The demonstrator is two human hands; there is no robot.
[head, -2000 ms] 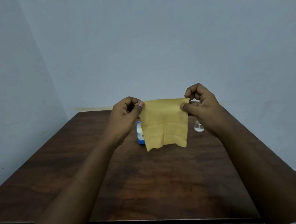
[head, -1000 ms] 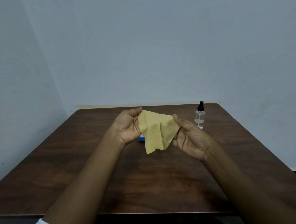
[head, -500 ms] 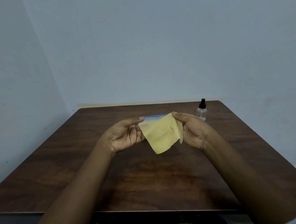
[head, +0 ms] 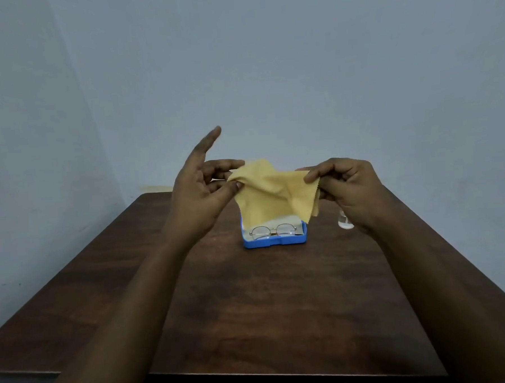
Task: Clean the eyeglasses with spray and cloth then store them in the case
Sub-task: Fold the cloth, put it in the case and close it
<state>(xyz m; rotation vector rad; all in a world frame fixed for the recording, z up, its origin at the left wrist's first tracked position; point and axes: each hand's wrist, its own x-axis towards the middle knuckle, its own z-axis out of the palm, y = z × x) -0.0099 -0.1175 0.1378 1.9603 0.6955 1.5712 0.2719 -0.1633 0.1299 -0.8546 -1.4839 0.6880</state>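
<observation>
While you hold cloth [head: 268, 190]: left hand [head: 196, 194], right hand [head: 350, 186] pinch it.
Eyeglasses [head: 272, 230]: lie left-right in case [head: 274, 243].
Surface [head: 266, 307]: dark wood; walls [head: 268, 73] pale.

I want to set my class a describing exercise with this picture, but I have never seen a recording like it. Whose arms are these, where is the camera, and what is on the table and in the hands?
No machine here: a person works with two bare hands. The camera sits on the person's head and looks forward and down, so both arms reach in from the bottom edge. The left hand and the right hand each pinch an edge of a yellow cloth, held up above a dark wooden table. The left forefinger points up, free of the cloth. On the table lies an open blue case with the eyeglasses resting inside. A small clear spray bottle stands to its right, mostly hidden behind the right wrist.
</observation>
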